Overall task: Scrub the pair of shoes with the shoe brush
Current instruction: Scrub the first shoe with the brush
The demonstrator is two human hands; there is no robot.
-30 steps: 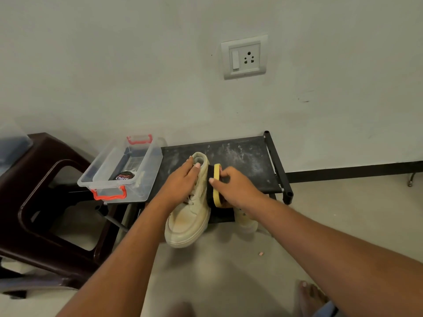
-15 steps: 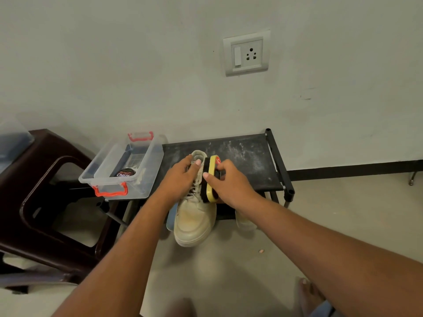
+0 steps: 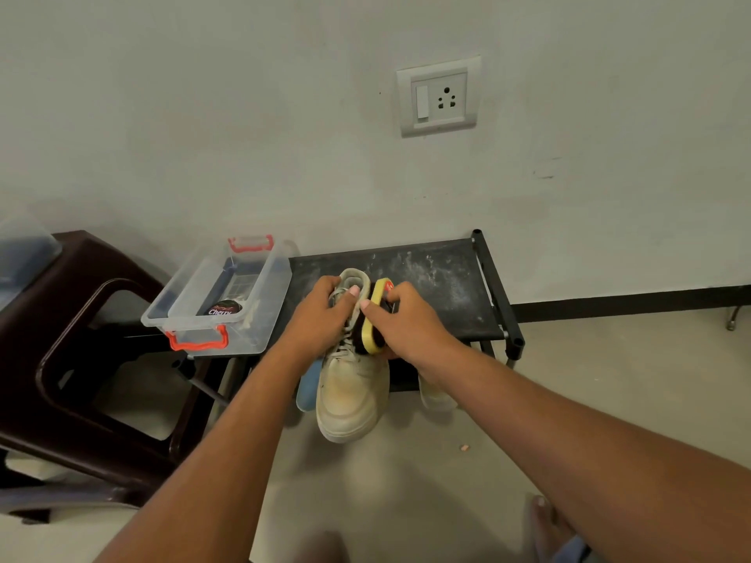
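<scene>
Left hand (image 3: pixel 321 319) is wrapped round the collar of the cream high-top lace-up shoe (image 3: pixel 349 392), with fingers over the ankle opening. It acts as the clamp, so the shoe doesn't twist under brush load. The toe points back at the person, out past the front edge of the black fabric-topped surface (image 3: pixel 443 274), which leaves the side wall free to work.

Right hand (image 3: pixel 410 323) grips the yellow-backed dark-bristled shoe brush (image 3: pixel 372 319) edge-on. The bristles are against the shoe's right side, up near the collar. Looks like mid-scrub on shoe one, upper part; the toe cap looks grubby.

A pale shape (image 3: pixel 437 396) under the right wrist is probably the second shoe, parked low and mostly hidden. A light-blue rounded piece (image 3: pixel 307 386) sits just beside the held shoe; can't tell what it is.

The clear plastic box with red handles (image 3: pixel 260 286) sits at the surface's left end, near the left hand, with a round dark polish tin (image 3: pixel 223 308) inside. The dark brown plastic stool (image 3: pixel 61 319) is further left. The white wall socket (image 3: pixel 439 95) is above.
</scene>
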